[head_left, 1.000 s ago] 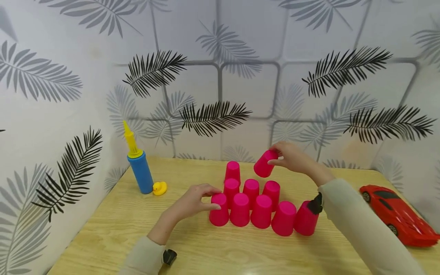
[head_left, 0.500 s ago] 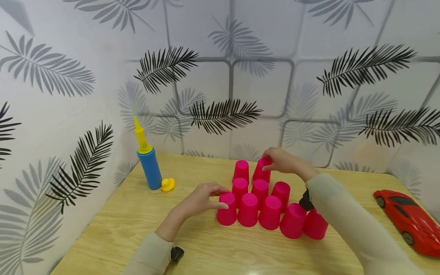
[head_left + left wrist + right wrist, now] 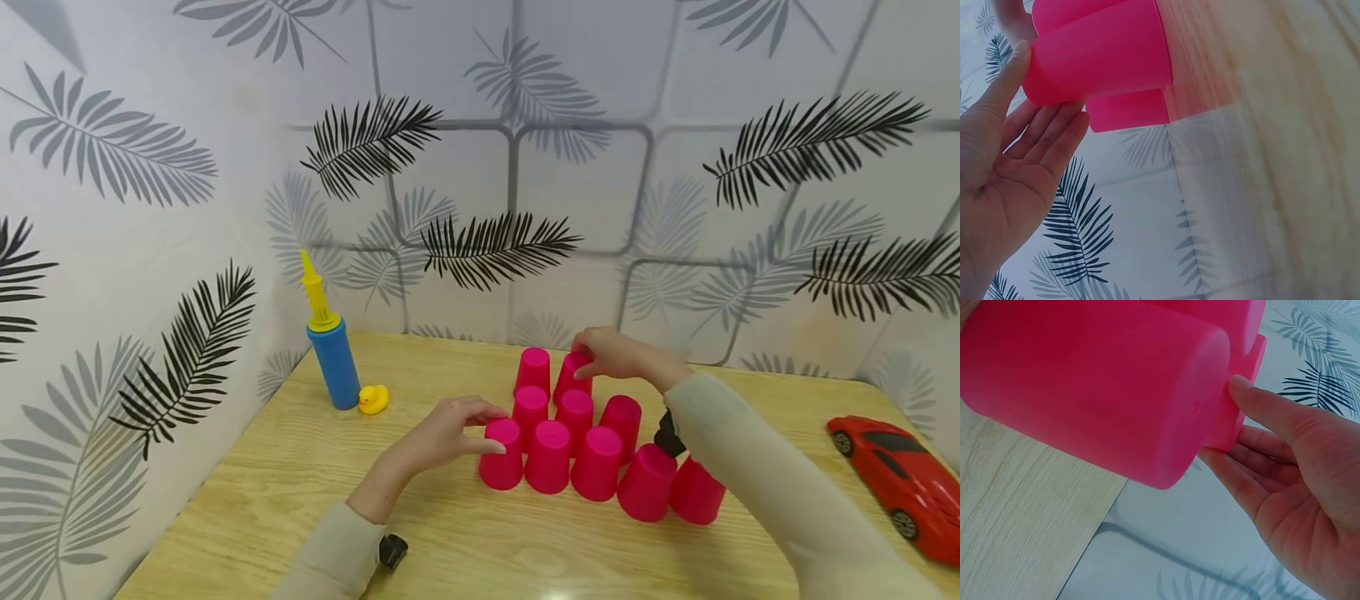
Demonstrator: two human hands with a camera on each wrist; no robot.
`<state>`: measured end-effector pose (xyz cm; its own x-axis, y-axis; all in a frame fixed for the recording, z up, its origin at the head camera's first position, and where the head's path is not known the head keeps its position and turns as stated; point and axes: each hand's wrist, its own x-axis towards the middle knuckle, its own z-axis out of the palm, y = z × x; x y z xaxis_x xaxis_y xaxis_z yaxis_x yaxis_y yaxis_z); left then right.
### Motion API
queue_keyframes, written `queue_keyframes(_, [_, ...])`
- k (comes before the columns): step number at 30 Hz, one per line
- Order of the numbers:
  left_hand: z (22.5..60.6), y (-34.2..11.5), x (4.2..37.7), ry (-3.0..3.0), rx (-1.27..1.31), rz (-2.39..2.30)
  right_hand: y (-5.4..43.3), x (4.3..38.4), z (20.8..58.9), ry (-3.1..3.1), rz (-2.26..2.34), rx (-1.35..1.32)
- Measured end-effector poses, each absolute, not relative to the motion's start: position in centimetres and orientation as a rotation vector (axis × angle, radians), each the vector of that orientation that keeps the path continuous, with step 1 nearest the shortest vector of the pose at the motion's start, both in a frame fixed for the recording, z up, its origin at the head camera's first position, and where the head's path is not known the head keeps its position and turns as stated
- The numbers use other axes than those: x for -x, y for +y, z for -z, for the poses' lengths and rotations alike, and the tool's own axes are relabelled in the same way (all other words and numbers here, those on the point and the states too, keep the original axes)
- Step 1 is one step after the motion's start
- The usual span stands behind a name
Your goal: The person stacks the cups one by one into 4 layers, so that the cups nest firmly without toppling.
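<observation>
Right hand (image 3: pixel 615 354) at the back of the cluster, fingers and thumb pinched on the top of a back-row cup (image 3: pixel 573 375); same grip seen close in the wrist view, fingertips (image 3: pixel 1254 400) against the cup's closed end. Cup upside down, seated on the table (image 3: pixel 262 467) just right of its back-row neighbour (image 3: pixel 533 369), behind the middle row. Whether fully released: cannot tell; contact appears maintained.

Left hand (image 3: pixel 450 429) at the front left corner, fingers loosely extended, tips touching the end cup (image 3: pixel 501 452) of the front row; thumb (image 3: pixel 1007 78) against its side in the wrist view. Looks like steadying, not gripping.

Layout: ten pink cups, all inverted. Front row of five, middle row of three, back row of two, touching or nearly so. Right end of front row partly hidden behind the sleeve (image 3: pixel 750 475).

Off to the sides: blue pump (image 3: pixel 333 358) and yellow duck (image 3: pixel 372 399) near the left wall, red car (image 3: pixel 896 483) at the right edge, well apart from the cups.

Judgement: step in hand is settling the second back-row cup. Next move calls for letting go cleanly, straight up, without nudging the neighbours or dragging the sleeve across the front row.
</observation>
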<state>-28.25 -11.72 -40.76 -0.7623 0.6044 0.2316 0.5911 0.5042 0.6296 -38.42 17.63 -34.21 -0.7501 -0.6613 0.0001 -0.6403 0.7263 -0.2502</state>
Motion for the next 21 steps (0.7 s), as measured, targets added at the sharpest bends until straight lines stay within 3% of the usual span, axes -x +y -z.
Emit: queue_keyframes(21, [40.78,-11.71,28.39,2.689,-1.059,-1.141,17.31,38.06,33.77,2.846,0.294,1.085])
